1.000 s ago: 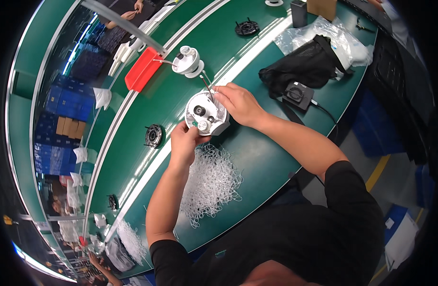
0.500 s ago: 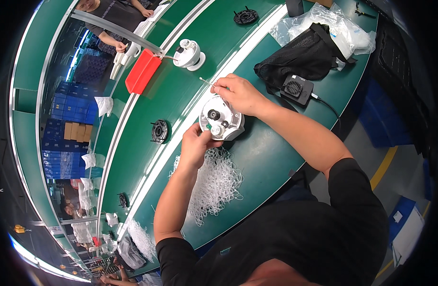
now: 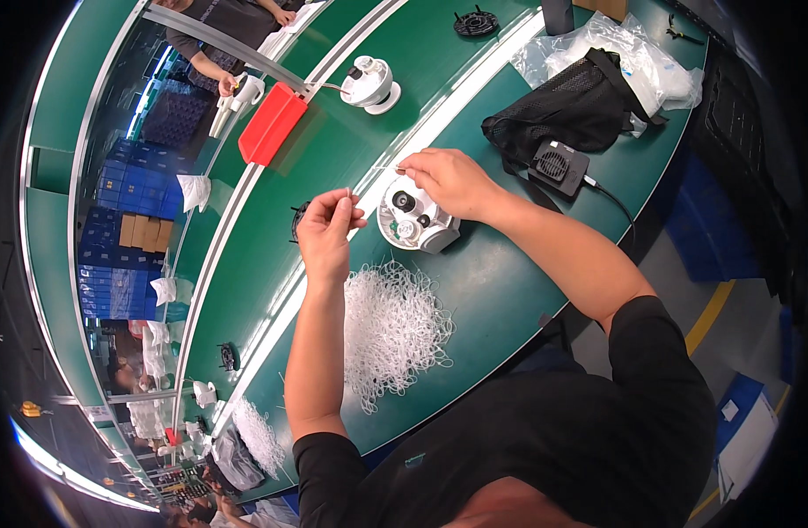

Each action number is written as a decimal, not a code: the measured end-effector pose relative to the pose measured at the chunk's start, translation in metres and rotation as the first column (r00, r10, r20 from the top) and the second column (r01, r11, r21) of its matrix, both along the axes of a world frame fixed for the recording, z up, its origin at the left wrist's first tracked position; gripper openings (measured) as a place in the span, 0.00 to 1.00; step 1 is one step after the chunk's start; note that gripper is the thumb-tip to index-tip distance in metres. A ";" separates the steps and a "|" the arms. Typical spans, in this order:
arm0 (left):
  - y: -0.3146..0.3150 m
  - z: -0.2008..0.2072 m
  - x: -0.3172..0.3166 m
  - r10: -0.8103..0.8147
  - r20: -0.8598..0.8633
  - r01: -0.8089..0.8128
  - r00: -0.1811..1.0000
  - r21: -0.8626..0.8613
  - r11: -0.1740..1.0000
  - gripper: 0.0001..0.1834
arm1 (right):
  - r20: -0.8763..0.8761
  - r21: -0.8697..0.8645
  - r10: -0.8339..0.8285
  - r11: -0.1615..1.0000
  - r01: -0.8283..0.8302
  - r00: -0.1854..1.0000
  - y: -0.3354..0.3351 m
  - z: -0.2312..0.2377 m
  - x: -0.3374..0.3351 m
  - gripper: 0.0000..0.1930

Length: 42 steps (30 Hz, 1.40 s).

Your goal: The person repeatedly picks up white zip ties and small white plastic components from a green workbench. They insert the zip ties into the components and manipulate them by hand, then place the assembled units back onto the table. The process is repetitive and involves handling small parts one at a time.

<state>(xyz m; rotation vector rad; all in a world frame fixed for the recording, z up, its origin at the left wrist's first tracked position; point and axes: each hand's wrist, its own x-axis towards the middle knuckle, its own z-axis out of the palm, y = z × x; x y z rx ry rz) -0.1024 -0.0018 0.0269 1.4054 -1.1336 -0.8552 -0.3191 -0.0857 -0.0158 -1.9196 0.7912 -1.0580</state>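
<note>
A round white camera housing [image 3: 411, 231] with a black lens rests on the green bench in front of me. My right hand [image 3: 448, 180] is just above its far rim, fingers pinched on a thin white cord [image 3: 383, 168] that sticks out to the left. My left hand [image 3: 329, 227] is raised to the left of the housing, apart from it. Its thumb and fingers are pressed together; whatever they hold is too small to make out. A heap of white looped cords [image 3: 393, 334] lies on the bench nearer to me.
Across the white rail, another white camera unit [image 3: 369, 86] stands beside a red bin [image 3: 274, 123]. Black ring-shaped parts [image 3: 476, 24] lie on the green belt. A black mesh bag [image 3: 558, 110] and small black fan [image 3: 558, 167] are at right. A co-worker's hand [image 3: 228, 84] shows far left.
My left hand has let go of the camera housing and risen up and left. The housing now rests on the bench. My right hand has shifted slightly, still pinching the cord.
</note>
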 end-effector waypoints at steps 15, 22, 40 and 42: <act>-0.023 -0.002 -0.026 -0.132 0.008 0.132 0.991 -0.078 0.988 0.10 | -0.005 0.005 0.063 0.998 -0.063 0.998 0.002 0.005 0.000 0.10; -0.029 -0.006 -0.031 -0.196 0.092 0.196 0.976 0.010 0.981 0.07 | -0.039 -0.022 0.092 0.995 -0.093 0.995 -0.002 -0.001 0.001 0.09; -0.032 -0.007 -0.034 -0.170 0.285 0.149 0.943 0.094 0.984 0.07 | 0.269 0.136 0.140 0.974 -0.181 0.953 0.002 0.000 0.006 0.11; -0.031 -0.005 -0.035 -0.163 0.350 0.123 0.922 0.134 0.983 0.06 | 0.256 0.145 0.123 0.976 -0.164 0.959 0.000 -0.001 0.005 0.10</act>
